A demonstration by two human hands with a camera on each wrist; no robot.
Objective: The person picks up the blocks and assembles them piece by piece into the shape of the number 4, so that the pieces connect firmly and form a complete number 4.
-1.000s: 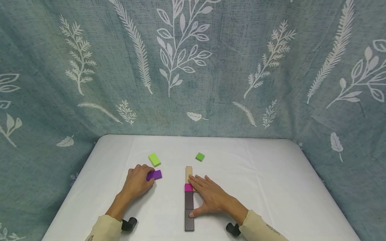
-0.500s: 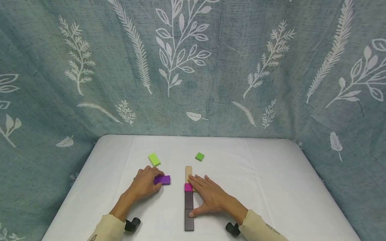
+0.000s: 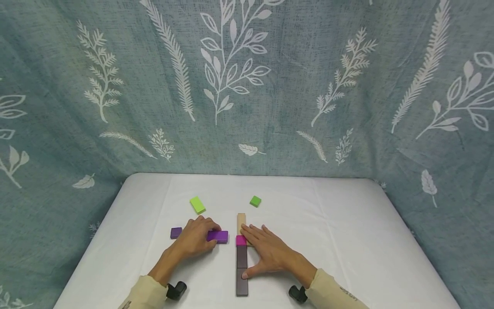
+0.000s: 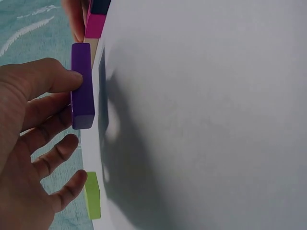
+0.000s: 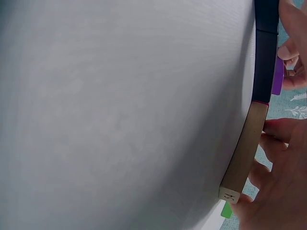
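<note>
1. While a row of blocks [image 3: 242,256] is lying partly under a right hand [image 3: 268,254] (fingers straight), a left hand [image 3: 196,237] is pinching a purple block [image 3: 219,236].
2. That purple block is pointing, near but apart, at the pink block [image 3: 241,240].

Bright purple block [image 3: 219,236], magenta block [image 3: 241,240], lime block [image 3: 197,204], white tabletop [image 3: 308,206], white-leaf-patterned teal curtain [image 3: 289,98]

Lime rectangular block [image 3: 197,205]: left of green square block [image 3: 255,201]
Purple rectangular block [image 3: 218,236]: between dark-purple square block [image 3: 176,232], left, and magenta square block [image 3: 241,240], right
Magenta block: tan rectangular block [image 3: 241,220] behind, dark-grey rectangular blocks [image 3: 241,261] before
</note>
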